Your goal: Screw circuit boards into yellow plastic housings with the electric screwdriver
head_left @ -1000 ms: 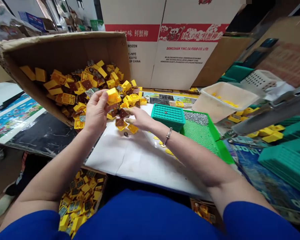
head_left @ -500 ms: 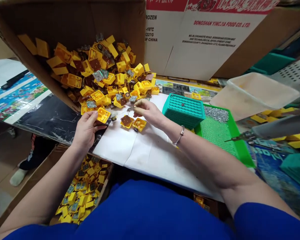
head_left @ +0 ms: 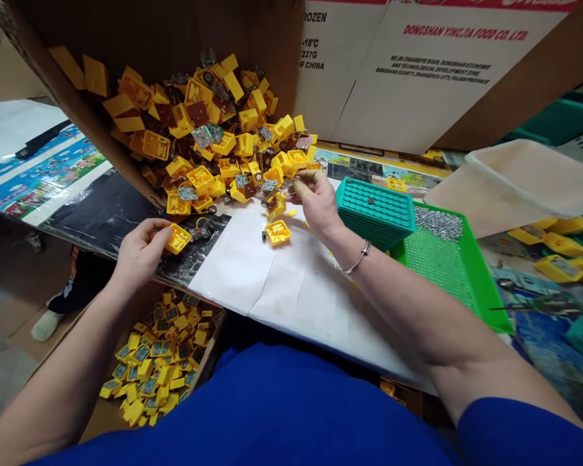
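Observation:
My left hand (head_left: 143, 249) is closed on a small open yellow plastic housing (head_left: 178, 239) over the dark left part of the tabletop. Dark parts with a wire (head_left: 202, 230) lie just right of that housing. At the front edge of the pile my right hand (head_left: 317, 202) is closed, thumb and fingers pinched; what they hold is too small to make out. Just left of its fingertips is another yellow housing (head_left: 275, 206), slightly blurred. A separate yellow housing (head_left: 278, 233), open side up, lies on the white surface below it.
A tipped cardboard box (head_left: 140, 19) spills a pile of yellow housings (head_left: 245, 144) with wires and boards. To the right stand stacked teal trays (head_left: 376, 200) and a green tray (head_left: 486, 272) with small metal pieces. Below the table edge, a box holds more yellow housings (head_left: 162, 356).
My left hand has moved left with its housing, away from the middle. My right hand has shifted right and up. The two housings on the white surface have been separated.

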`<state>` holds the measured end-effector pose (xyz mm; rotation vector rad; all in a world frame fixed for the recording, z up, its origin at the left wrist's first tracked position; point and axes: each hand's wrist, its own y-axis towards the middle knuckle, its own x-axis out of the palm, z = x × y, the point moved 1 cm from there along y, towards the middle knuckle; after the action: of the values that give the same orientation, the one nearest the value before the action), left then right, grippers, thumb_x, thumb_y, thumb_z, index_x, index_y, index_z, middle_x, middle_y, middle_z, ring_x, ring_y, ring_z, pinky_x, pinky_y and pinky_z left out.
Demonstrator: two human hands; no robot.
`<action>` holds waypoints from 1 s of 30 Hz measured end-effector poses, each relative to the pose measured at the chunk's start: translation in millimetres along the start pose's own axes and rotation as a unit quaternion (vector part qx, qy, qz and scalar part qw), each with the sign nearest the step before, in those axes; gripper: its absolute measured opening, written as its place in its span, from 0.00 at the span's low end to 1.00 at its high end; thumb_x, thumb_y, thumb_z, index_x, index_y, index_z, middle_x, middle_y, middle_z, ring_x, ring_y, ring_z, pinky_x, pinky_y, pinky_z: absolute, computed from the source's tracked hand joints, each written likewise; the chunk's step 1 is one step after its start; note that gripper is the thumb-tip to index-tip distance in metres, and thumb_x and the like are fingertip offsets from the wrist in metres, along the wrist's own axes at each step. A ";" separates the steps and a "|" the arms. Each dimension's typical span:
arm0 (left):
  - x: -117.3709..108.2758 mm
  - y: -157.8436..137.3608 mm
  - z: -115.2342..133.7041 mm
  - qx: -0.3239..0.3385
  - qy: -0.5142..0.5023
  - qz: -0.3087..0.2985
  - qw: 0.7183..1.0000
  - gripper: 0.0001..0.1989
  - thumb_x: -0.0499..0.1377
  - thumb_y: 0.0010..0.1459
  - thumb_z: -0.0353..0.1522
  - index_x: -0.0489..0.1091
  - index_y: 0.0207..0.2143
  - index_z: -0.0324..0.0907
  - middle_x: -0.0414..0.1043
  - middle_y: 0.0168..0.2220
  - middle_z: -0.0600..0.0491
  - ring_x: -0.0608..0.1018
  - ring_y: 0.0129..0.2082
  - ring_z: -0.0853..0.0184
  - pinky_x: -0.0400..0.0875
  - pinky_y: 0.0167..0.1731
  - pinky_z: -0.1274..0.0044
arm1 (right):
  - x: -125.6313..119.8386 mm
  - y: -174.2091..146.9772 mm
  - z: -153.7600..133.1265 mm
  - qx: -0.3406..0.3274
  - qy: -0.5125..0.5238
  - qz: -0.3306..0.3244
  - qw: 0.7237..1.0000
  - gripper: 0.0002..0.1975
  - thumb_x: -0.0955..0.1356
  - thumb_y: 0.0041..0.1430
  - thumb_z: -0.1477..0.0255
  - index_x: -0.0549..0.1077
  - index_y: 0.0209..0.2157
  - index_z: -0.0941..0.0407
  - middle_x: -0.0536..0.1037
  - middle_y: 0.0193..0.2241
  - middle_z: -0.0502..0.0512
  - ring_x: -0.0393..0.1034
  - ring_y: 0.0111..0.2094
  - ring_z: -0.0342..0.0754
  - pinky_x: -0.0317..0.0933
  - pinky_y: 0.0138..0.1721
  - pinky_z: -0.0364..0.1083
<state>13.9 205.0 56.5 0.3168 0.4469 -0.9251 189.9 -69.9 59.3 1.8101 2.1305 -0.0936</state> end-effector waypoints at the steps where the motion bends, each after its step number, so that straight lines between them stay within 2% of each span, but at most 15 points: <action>1: -5.6 -0.5 0.0 0.014 0.069 -0.008 0.998 0.13 0.60 0.52 0.44 0.74 0.34 0.46 0.71 0.22 0.54 0.72 0.22 0.62 0.62 0.22 0.73 | -2.7 -0.7 -2.3 -0.010 -0.055 0.019 0.998 0.14 0.59 0.65 0.72 0.63 0.52 0.55 0.76 0.38 0.54 0.73 0.35 0.44 0.68 0.37 0.44; 3: -17.1 0.0 1.2 0.043 0.207 -0.013 0.977 0.14 0.58 0.53 0.45 0.75 0.34 0.48 0.71 0.24 0.53 0.72 0.25 0.59 0.62 0.27 0.71 | -4.9 -7.1 -10.8 -0.059 -0.171 0.035 0.983 0.20 0.59 0.65 0.73 0.61 0.59 0.57 0.76 0.40 0.58 0.73 0.39 0.47 0.67 0.40 0.46; 4: -22.8 1.1 2.0 0.058 0.257 -0.009 0.965 0.14 0.58 0.54 0.46 0.75 0.35 0.48 0.72 0.25 0.53 0.72 0.26 0.58 0.62 0.28 0.71 | -3.3 -12.2 -16.2 -0.100 -0.215 0.021 0.971 0.21 0.59 0.66 0.73 0.61 0.60 0.58 0.77 0.41 0.59 0.73 0.41 0.48 0.67 0.42 0.47; 7: -37.0 7.4 2.8 0.120 0.298 -0.013 0.947 0.19 0.55 0.56 0.48 0.75 0.41 0.49 0.74 0.31 0.50 0.74 0.31 0.56 0.65 0.32 0.70 | 15.5 -29.8 -30.9 -0.223 -0.293 -0.115 0.923 0.18 0.59 0.66 0.72 0.71 0.54 0.58 0.77 0.45 0.60 0.71 0.45 0.50 0.64 0.47 0.47; 10: -43.2 15.1 -0.9 0.172 0.249 -0.109 0.947 0.27 0.58 0.51 0.53 0.74 0.47 0.49 0.74 0.40 0.48 0.76 0.36 0.56 0.70 0.36 0.70 | 49.2 -41.8 -35.5 -0.250 -0.334 -0.256 0.872 0.16 0.62 0.65 0.73 0.76 0.49 0.56 0.76 0.46 0.59 0.70 0.46 0.51 0.62 0.46 0.47; 12: -41.8 18.8 -4.9 0.180 0.237 -0.175 0.939 0.34 0.62 0.45 0.56 0.73 0.51 0.49 0.73 0.44 0.47 0.77 0.40 0.55 0.72 0.40 0.69 | 73.5 -44.6 -34.1 -0.232 -0.324 -0.300 0.867 0.16 0.64 0.64 0.73 0.74 0.52 0.56 0.76 0.48 0.60 0.70 0.47 0.51 0.62 0.46 0.47; 14: -36.7 20.5 -7.7 0.191 0.259 -0.200 0.925 0.37 0.64 0.42 0.55 0.73 0.52 0.46 0.72 0.46 0.44 0.76 0.45 0.51 0.71 0.47 0.65 | 95.2 -44.9 -32.1 -0.220 -0.294 -0.315 0.875 0.19 0.65 0.63 0.71 0.71 0.55 0.56 0.74 0.51 0.60 0.69 0.48 0.50 0.61 0.48 0.47; 16: -29.6 19.4 -7.9 0.205 0.278 -0.202 0.916 0.33 0.63 0.43 0.53 0.74 0.49 0.44 0.73 0.46 0.43 0.75 0.48 0.49 0.69 0.51 0.61 | 111.0 -44.4 -31.5 -0.219 -0.275 -0.312 0.883 0.20 0.67 0.62 0.70 0.70 0.56 0.56 0.75 0.51 0.60 0.69 0.49 0.50 0.61 0.49 0.47; 18: -22.8 14.7 -4.7 0.213 0.268 -0.195 0.919 0.28 0.62 0.46 0.50 0.74 0.45 0.43 0.74 0.45 0.43 0.76 0.47 0.50 0.69 0.51 0.62 | 118.2 -44.6 -33.3 -0.224 -0.269 -0.315 0.882 0.16 0.67 0.62 0.70 0.74 0.51 0.56 0.76 0.47 0.58 0.70 0.48 0.50 0.61 0.48 0.47; 20: -17.6 6.0 1.6 0.217 0.235 -0.176 0.931 0.25 0.62 0.47 0.48 0.73 0.45 0.44 0.75 0.44 0.45 0.77 0.44 0.53 0.70 0.49 0.64 | 114.4 -46.3 -36.6 -0.228 -0.265 -0.317 0.882 0.12 0.67 0.63 0.71 0.76 0.46 0.57 0.78 0.44 0.58 0.71 0.46 0.49 0.62 0.46 0.46; 22: -13.4 -5.8 10.1 0.225 0.198 -0.146 0.943 0.24 0.63 0.49 0.46 0.71 0.46 0.45 0.75 0.45 0.46 0.78 0.43 0.55 0.71 0.47 0.67 | 99.2 -50.3 -40.4 -0.244 -0.240 -0.303 0.889 0.10 0.66 0.63 0.73 0.77 0.44 0.58 0.79 0.43 0.58 0.71 0.43 0.48 0.63 0.46 0.46; 26: 1.5 -31.4 30.1 0.259 0.141 -0.113 0.949 0.21 0.63 0.51 0.42 0.70 0.47 0.46 0.75 0.45 0.47 0.77 0.43 0.57 0.72 0.45 0.69 | 46.6 -66.9 -44.2 -0.290 -0.126 -0.238 0.918 0.07 0.66 0.61 0.73 0.76 0.40 0.57 0.80 0.39 0.55 0.73 0.38 0.44 0.66 0.43 0.45; 28: 14.9 -41.9 40.3 0.275 0.112 -0.124 0.947 0.21 0.63 0.52 0.41 0.69 0.47 0.47 0.74 0.43 0.48 0.77 0.41 0.59 0.72 0.40 0.71 | 18.9 -79.1 -43.5 -0.269 -0.086 -0.210 0.936 0.06 0.67 0.61 0.72 0.76 0.38 0.56 0.81 0.37 0.54 0.74 0.36 0.44 0.68 0.41 0.45; 30: 31.6 -50.6 50.2 0.294 0.084 -0.142 0.942 0.20 0.64 0.52 0.42 0.69 0.47 0.47 0.74 0.42 0.49 0.76 0.39 0.60 0.72 0.35 0.73 | -5.0 -92.3 -41.0 -0.202 -0.043 -0.191 0.960 0.06 0.69 0.60 0.70 0.76 0.38 0.56 0.81 0.36 0.53 0.74 0.35 0.44 0.69 0.38 0.45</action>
<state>0.5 132.1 80.6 0.8994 0.3678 -1.3145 92.3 -80.8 83.7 1.1377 2.2114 0.1560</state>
